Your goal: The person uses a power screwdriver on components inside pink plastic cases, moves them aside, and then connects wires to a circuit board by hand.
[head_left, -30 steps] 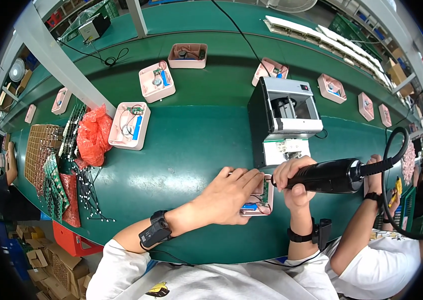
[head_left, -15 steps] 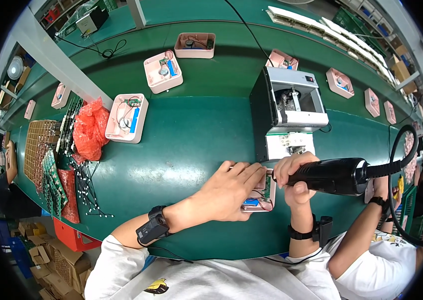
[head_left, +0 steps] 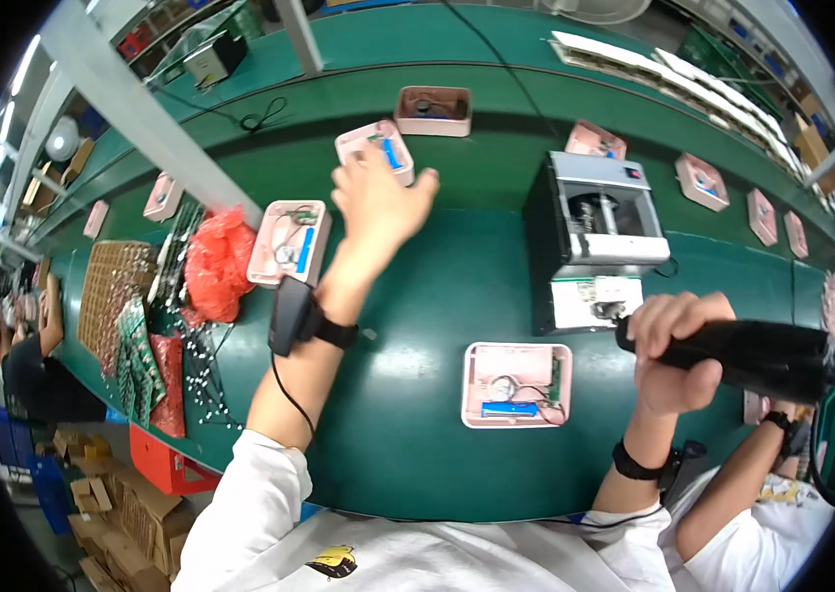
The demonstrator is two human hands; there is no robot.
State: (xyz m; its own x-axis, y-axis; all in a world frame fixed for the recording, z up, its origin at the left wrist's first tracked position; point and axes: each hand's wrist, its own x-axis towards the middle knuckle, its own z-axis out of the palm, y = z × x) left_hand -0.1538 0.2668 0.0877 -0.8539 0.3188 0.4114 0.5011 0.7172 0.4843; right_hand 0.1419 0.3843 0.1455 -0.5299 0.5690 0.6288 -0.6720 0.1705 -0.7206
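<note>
Left hand: the left hand is no longer at the near pink tray; it is now stretched far across the green workbench, fingers spread and empty, its fingertips at the edge of the far pink tray. Whether they touch it cannot be told.
Right hand: the right hand stays clenched around the black electric screwdriver, now lifted clear of the work, with the tip near the front of the grey machine.
Near pink tray: the open pink housing that both hands bent over half a second ago now lies alone on the bench, between the two forearms, with nothing touching it. A blue cell and wiring show inside.
Change noted: both hands are off the near unit; the left arm has swung away to the far row of units.
Judgement: work on the near unit appears finished or paused, and a further unit looks to be sought.
Surroundings: a second pink tray lies just left of the left wrist, beside a red bag; circuit boards lie at the bench's left end.
</note>
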